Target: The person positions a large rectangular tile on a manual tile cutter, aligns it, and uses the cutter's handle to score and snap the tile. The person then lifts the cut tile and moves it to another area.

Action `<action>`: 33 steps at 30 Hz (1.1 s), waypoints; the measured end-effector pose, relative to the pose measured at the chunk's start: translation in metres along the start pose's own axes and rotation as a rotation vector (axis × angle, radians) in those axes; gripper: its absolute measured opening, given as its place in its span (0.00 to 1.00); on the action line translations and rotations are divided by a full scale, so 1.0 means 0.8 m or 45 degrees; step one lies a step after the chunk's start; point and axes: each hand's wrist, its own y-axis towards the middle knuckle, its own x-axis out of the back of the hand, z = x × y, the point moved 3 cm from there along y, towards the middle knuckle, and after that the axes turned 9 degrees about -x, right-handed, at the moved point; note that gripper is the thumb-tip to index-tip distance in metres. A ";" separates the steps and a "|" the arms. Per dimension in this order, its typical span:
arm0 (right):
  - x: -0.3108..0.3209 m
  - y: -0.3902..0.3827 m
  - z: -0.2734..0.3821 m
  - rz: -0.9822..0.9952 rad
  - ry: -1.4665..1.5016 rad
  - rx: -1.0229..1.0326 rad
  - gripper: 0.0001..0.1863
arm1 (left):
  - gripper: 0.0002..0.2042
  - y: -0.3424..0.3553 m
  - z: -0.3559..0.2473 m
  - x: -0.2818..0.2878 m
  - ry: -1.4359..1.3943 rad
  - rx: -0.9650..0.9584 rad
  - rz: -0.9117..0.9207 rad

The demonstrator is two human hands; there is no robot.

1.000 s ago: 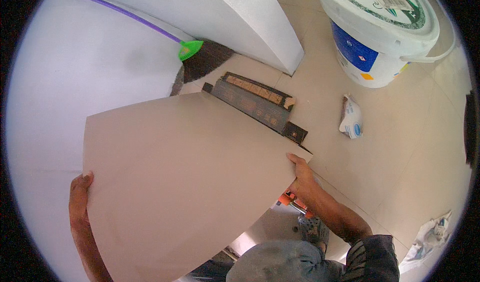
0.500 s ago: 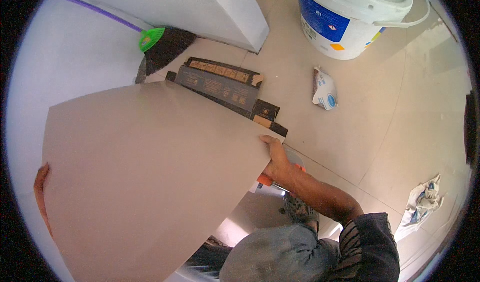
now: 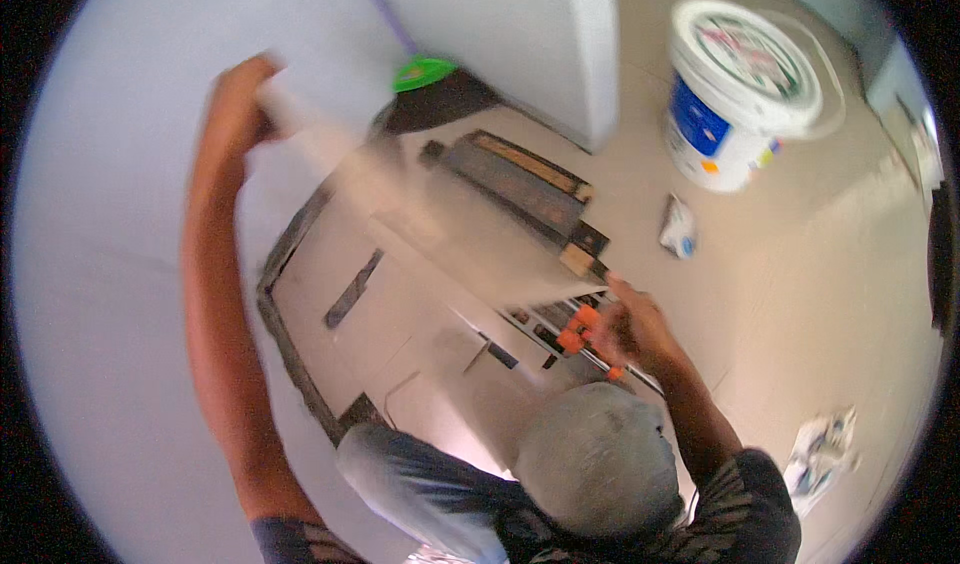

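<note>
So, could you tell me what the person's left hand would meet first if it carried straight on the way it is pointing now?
Probably the pale wall. The left hand grips the top edge of the blurred beige tile and points up and away along that wall; nothing else lies beyond it. Motion blur and unclear depth make this uncertain.

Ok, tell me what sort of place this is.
Probably a room being tiled or renovated. Both hands, left hand and right hand, hold a large tile over a bare floor, near a big bucket and a broom.
</note>
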 end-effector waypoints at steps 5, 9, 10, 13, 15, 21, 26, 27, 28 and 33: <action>-0.107 -0.168 0.128 -0.695 -0.713 1.845 0.42 | 0.14 0.042 -0.058 -0.048 0.671 -0.393 0.091; -0.222 -0.176 0.183 -0.734 -0.819 2.205 0.43 | 0.21 0.008 -0.075 -0.037 -0.208 -0.099 -0.154; -0.218 -0.175 0.196 -1.018 -0.841 2.217 0.40 | 0.23 0.008 -0.083 -0.045 -0.253 -0.106 -0.146; -0.194 -0.156 0.212 -1.345 -0.826 2.195 0.30 | 0.29 0.005 -0.069 -0.056 -0.486 -0.096 -0.097; -0.179 -0.153 0.217 -1.468 -0.865 2.148 0.32 | 0.33 -0.009 -0.039 -0.058 -0.581 -0.166 0.155; -0.147 -0.142 0.228 -1.755 -0.864 2.038 0.34 | 0.24 -0.271 0.217 -0.153 -0.188 0.151 0.179; -0.171 -0.141 0.224 -1.442 -1.106 2.273 0.29 | 0.41 -0.522 0.430 -0.342 -0.467 1.014 0.002; -0.168 -0.145 0.224 -1.507 -1.098 2.292 0.29 | 0.42 -0.522 0.423 -0.364 -0.361 0.900 -0.056; -0.165 -0.147 0.227 -1.554 -1.085 2.307 0.29 | 0.43 -0.527 0.422 -0.384 -0.246 0.799 -0.124; -0.165 -0.145 0.222 -1.542 -1.049 2.232 0.33 | 0.45 -0.507 0.388 -0.440 0.007 0.881 -0.408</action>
